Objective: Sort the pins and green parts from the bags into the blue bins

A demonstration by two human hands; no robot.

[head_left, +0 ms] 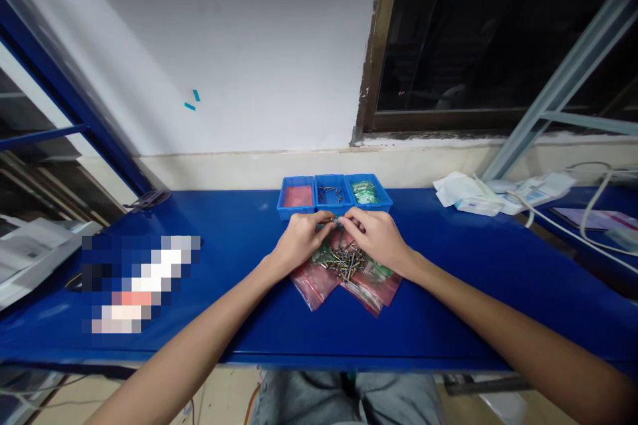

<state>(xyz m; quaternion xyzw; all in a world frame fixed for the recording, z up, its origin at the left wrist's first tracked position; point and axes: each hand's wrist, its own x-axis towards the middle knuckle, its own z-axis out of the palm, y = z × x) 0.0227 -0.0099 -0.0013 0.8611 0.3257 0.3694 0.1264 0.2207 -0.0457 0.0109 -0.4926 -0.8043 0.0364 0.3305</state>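
Note:
My left hand and my right hand meet in front of the blue bins, thumbs and fingers pinched together. Whatever they pinch is too small and too covered to make out. Just below them lies a heap of metal screws. The heap rests on several pink zip bags, with bits of green packets among them. Behind the hands stand three joined blue bins: the left bin holds pink bags, the middle bin a few screws, and the right bin small clear-green packets.
The blue table runs along a white wall. A blurred-out patch covers something at the left, near a white tray of papers. White plastic wrappings and a pale cable lie at the right, by a metal post.

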